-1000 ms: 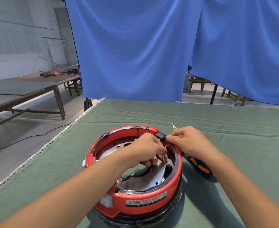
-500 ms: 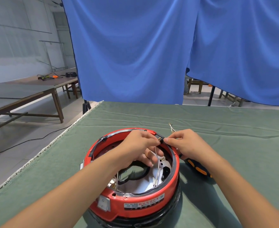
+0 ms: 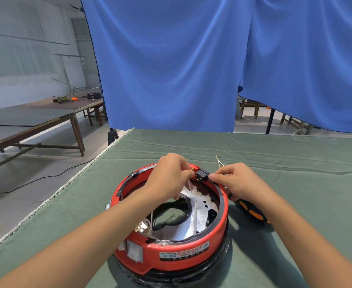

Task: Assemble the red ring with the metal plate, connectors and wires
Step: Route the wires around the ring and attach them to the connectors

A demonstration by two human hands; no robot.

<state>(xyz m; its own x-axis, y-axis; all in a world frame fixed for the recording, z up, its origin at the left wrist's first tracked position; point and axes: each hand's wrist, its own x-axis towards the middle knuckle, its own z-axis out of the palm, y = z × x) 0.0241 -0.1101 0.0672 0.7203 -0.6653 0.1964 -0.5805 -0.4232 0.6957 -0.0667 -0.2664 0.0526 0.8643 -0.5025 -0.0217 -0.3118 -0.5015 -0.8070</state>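
**Wire terminal to connector, far rim**

Red ring sits on the green tabletop, metal plate inside. Judged step: seat the wire terminal on the black connector. Push straight, brace the connector, avoid bending tabs. Left hand reaches over the rim, fingers pinching the terminal. Right hand fingers pinch the connector from outside.

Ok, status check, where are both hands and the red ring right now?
Left hand pinching a wire end at the black connector. Right hand steadying that connector on the red ring rim. Nothing blocking.
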